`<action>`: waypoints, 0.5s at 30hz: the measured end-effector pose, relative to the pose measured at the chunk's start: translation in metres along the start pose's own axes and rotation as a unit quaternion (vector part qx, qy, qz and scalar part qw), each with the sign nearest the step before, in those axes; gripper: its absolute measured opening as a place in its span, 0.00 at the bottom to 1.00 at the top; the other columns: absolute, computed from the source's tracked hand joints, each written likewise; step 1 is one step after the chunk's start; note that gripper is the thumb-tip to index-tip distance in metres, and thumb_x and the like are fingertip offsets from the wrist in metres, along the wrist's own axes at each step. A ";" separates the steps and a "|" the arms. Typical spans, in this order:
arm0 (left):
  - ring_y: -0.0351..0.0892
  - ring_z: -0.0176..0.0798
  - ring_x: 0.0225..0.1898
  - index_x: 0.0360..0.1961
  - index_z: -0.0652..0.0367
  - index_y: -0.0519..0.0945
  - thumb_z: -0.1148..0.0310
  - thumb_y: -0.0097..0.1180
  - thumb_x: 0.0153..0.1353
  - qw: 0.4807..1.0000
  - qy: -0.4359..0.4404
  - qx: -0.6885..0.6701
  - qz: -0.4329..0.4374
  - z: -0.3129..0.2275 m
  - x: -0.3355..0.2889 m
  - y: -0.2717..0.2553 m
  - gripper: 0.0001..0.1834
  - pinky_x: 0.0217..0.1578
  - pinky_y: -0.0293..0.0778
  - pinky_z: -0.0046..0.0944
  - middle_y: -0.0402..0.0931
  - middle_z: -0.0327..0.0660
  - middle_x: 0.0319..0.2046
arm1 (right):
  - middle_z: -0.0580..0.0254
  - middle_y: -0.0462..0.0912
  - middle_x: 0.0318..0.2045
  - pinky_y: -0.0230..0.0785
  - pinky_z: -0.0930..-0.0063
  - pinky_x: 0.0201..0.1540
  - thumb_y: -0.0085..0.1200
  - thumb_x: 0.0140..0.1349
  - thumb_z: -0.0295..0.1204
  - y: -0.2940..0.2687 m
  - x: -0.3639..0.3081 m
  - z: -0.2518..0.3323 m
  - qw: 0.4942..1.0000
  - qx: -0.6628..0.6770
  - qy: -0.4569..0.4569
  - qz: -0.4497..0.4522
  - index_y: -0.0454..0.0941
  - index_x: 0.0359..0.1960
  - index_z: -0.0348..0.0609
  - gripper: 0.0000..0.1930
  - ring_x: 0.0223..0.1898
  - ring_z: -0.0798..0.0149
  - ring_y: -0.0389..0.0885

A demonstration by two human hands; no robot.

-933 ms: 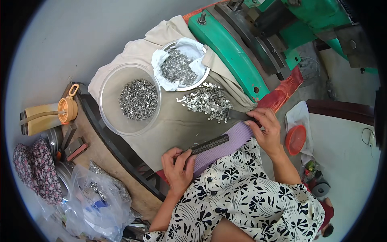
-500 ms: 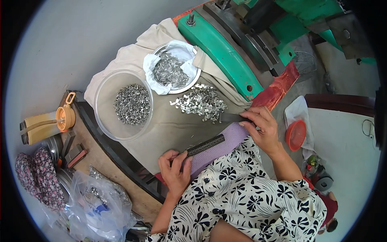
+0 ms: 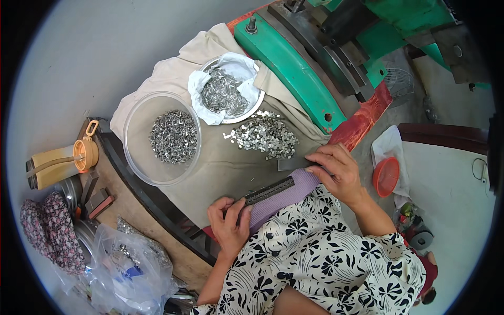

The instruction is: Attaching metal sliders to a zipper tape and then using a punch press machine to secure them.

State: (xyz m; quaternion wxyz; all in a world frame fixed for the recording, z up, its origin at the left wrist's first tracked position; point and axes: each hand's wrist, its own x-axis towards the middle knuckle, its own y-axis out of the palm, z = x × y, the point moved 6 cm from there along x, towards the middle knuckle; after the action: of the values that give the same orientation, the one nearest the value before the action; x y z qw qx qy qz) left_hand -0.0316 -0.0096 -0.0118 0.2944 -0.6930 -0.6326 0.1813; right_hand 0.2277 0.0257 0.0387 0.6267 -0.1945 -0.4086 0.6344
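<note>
My left hand (image 3: 230, 223) grips the near-left end of a dark metal strip (image 3: 270, 191) with rows of small holes or slots. The strip rests on a purple textured pad (image 3: 283, 205) across my lap at the table edge. Pinched in my right hand (image 3: 338, 173) is a flat grey metal plate (image 3: 292, 164), its free end just short of a loose pile of small shiny metal pieces (image 3: 265, 135). Behind the pile stands a metal bowl (image 3: 255, 105) with a white liner, holding thin metal pins. Left of it, a clear round tub (image 3: 135, 160) contains many small metal parts.
A green machine base (image 3: 289, 73) with dark metal blocks borders the far right of the cloth-covered table (image 3: 210, 170). At left are an orange-lidded bottle (image 3: 85, 154), a floral cloth (image 3: 50, 231) and a plastic bag (image 3: 128, 262). A red bowl (image 3: 386, 177) sits off to the right.
My right hand has shifted slightly, and the flat plate in it has turned so more of its broad face shows. My left hand stays on the slotted strip.
</note>
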 end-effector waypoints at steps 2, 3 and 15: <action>0.73 0.47 0.42 0.41 0.61 0.83 0.78 0.71 0.47 1.000 -0.008 -0.001 0.005 0.000 0.002 -0.001 0.17 0.44 0.71 0.41 0.73 0.46 0.41 | 0.59 0.80 0.36 0.70 0.68 0.37 0.71 0.47 0.25 0.004 0.001 0.004 1.000 0.018 -0.005 0.005 0.84 0.40 0.39 0.17 0.34 0.58 0.78; 0.73 0.48 0.42 0.43 0.60 0.83 0.76 0.71 0.48 1.000 -0.014 -0.003 0.012 -0.001 0.003 -0.001 0.18 0.43 0.71 0.43 0.74 0.45 0.40 | 0.59 0.80 0.36 0.70 0.68 0.37 0.71 0.47 0.25 0.005 0.001 0.007 1.000 0.021 -0.007 0.007 0.84 0.40 0.39 0.17 0.34 0.58 0.78; 0.71 0.54 0.45 0.33 0.66 0.75 0.73 0.59 0.63 0.991 -0.088 -0.058 0.081 -0.005 0.017 -0.007 0.07 0.49 0.68 0.46 0.72 0.52 0.43 | 0.62 0.79 0.37 0.73 0.70 0.33 0.70 0.47 0.27 0.044 0.002 0.049 0.987 0.018 -0.111 0.117 0.83 0.42 0.42 0.18 0.34 0.60 0.77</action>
State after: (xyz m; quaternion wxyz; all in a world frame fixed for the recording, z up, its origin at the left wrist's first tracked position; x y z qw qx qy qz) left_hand -0.0315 0.0066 -0.0017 0.1810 -0.7392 -0.6074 0.2280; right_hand 0.1628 0.0191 0.0345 0.5024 -0.1578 -0.4384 0.7284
